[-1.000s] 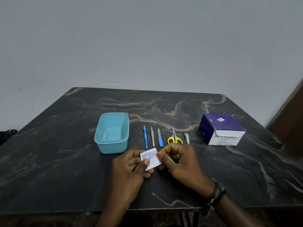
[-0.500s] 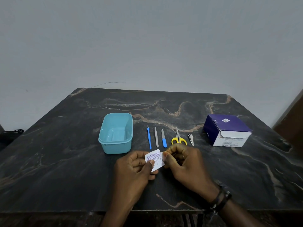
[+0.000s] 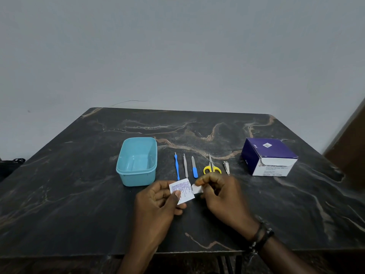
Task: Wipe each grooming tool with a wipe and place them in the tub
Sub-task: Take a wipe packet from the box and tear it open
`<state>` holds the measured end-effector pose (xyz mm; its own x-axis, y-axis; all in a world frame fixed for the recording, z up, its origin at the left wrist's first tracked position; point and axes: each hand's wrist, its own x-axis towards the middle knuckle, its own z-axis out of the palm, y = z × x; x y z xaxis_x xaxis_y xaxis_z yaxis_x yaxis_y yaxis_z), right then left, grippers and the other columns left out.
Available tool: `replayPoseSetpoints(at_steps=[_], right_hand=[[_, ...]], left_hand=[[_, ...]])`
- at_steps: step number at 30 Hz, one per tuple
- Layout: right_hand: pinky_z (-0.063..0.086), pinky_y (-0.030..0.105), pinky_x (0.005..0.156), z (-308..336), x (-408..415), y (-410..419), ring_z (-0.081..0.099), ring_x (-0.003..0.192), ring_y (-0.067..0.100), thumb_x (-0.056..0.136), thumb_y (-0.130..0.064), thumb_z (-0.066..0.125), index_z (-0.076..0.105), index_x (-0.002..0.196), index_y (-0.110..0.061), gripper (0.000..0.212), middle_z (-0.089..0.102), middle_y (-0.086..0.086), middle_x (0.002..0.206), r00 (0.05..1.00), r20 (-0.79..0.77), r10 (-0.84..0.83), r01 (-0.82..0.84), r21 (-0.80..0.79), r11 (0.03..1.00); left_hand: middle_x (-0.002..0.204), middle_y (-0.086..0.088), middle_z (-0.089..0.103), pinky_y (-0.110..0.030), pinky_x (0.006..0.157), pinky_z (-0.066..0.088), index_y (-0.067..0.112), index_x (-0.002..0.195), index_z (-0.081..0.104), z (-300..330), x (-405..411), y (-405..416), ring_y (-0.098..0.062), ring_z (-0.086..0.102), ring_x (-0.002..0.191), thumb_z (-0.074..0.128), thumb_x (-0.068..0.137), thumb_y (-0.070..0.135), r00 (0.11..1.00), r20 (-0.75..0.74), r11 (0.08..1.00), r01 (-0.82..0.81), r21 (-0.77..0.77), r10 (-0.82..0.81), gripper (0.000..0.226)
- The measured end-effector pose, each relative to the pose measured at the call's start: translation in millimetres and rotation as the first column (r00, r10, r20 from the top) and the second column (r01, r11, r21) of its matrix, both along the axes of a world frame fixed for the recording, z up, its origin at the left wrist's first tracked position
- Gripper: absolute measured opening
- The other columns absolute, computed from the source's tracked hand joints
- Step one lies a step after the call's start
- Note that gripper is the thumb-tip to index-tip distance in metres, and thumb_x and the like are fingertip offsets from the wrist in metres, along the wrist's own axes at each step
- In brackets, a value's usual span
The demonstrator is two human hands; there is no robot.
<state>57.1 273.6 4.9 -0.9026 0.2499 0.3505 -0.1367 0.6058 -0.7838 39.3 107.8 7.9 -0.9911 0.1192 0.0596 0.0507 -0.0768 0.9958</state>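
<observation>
My left hand (image 3: 158,200) pinches a small white wipe packet (image 3: 184,189) with purple print. My right hand (image 3: 221,196) pinches a white strip (image 3: 197,188) at the packet's right edge, a little apart from it. Behind the hands several tools lie in a row on the table: a blue cuticle pusher (image 3: 177,165), silver tweezers (image 3: 185,165), a blue-handled nail file (image 3: 194,167), yellow-handled scissors (image 3: 211,166) and a nail clipper (image 3: 226,167). A teal tub (image 3: 138,153) stands to their left with nothing in it.
A purple and white box of alcohol swabs (image 3: 268,157) sits at the right on the dark marble table (image 3: 79,194). A dark object (image 3: 11,165) lies off the table's left edge. A brown panel (image 3: 351,139) stands at the right.
The right hand has pulled rightward, and a white strip now shows between it and the packet's edge. The view has shifted slightly.
</observation>
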Motion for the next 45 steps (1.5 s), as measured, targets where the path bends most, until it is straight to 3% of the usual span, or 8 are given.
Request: replayPoseSetpoints(at_steps=[4,11,16,18,23,32,38,45], right_hand=[[0.045,0.014,0.058,5.3,4.6,-2.5,0.062,0.065,0.002,0.087,-0.011,0.063,0.075,0.085,-0.017,0.014,0.070,-0.010,0.074,0.993,0.020,0.117,-0.117,-0.029,0.993],[0.048,0.029,0.056,7.3,5.4,-3.3,0.058,0.059,0.008,0.089,-0.022,0.065,0.070,0.077,-0.015,0.014,0.068,0.005,0.069,0.976,0.073,0.206,-0.201,-0.068,0.977],[0.047,0.024,0.057,45.1,-17.6,17.3,0.058,0.058,0.013,0.091,-0.016,0.062,0.069,0.072,-0.010,0.021,0.069,0.008,0.067,0.990,0.142,0.023,-0.018,-0.035,0.999],[0.038,0.016,0.048,75.4,-39.1,39.0,0.048,0.050,0.010,0.091,-0.013,0.059,0.067,0.067,-0.006,0.026,0.059,0.006,0.056,0.991,0.113,-0.068,0.057,0.100,0.993],[0.025,0.028,0.051,125.8,-110.1,105.0,0.033,0.053,0.020,0.072,-0.013,0.059,0.047,0.052,-0.007,0.025,0.038,0.007,0.053,0.935,0.145,-0.325,0.248,0.389,0.887],[0.041,0.024,0.048,97.1,-162.4,134.7,0.057,0.056,0.019,0.078,-0.005,0.058,0.054,0.064,-0.005,0.015,0.059,0.007,0.062,0.779,0.467,-0.418,0.138,0.523,0.841],[0.055,0.041,0.082,74.2,-179.7,153.0,0.062,0.082,0.033,0.062,-0.013,0.057,0.048,0.065,-0.013,0.009,0.061,0.013,0.082,0.699,0.500,-0.511,0.099,0.640,0.762],[0.052,0.049,0.089,88.1,-165.6,147.5,0.061,0.080,0.032,0.063,-0.017,0.055,0.051,0.072,-0.013,0.011,0.053,0.004,0.068,0.725,0.405,-0.558,0.100,0.739,0.666]], left_hand=[[0.075,-0.006,0.076,-0.036,0.059,0.059,0.012,0.090,0.068,1.6,1.0,-0.7,-0.026,0.072,0.063,0.066,0.085,0.001,1.000,-0.004,1.000,0.008,0.012,-0.008,0.013],[0.075,-0.006,0.076,-0.028,0.056,0.057,0.011,0.092,0.069,1.3,0.0,-1.5,-0.023,0.072,0.062,0.067,0.085,0.004,0.998,-0.009,0.998,0.056,0.003,-0.056,0.010],[0.076,-0.012,0.074,-0.027,0.055,0.057,0.009,0.091,0.067,2.3,-0.3,-1.6,-0.024,0.070,0.063,0.069,0.083,0.006,0.999,0.023,0.998,0.038,0.050,-0.039,0.009],[0.075,-0.012,0.074,-0.028,0.055,0.056,0.009,0.090,0.067,1.3,-0.5,-0.9,-0.025,0.069,0.063,0.069,0.083,0.006,0.999,0.021,0.998,0.042,0.047,-0.043,0.007],[0.073,-0.009,0.074,-0.029,0.056,0.056,0.010,0.087,0.068,0.0,-0.4,-0.4,-0.024,0.070,0.063,0.069,0.083,0.007,0.999,0.018,0.999,0.032,0.007,-0.032,0.005],[0.068,-0.005,0.071,-0.029,0.044,0.049,0.017,0.076,0.070,-1.0,-2.6,0.5,-0.016,0.061,0.047,0.070,0.083,0.011,1.000,0.007,0.996,-0.027,-0.082,0.027,0.009],[0.062,-0.001,0.068,-0.027,0.039,0.045,0.019,0.075,0.070,-2.5,-6.9,1.2,-0.011,0.057,0.042,0.071,0.082,0.014,0.999,-0.026,0.988,-0.035,-0.153,0.032,0.009],[0.059,-0.002,0.068,-0.021,0.038,0.043,0.020,0.074,0.070,0.4,-4.9,2.1,-0.009,0.056,0.040,0.069,0.084,0.014,0.997,-0.059,0.976,-0.067,-0.209,0.056,0.011]])
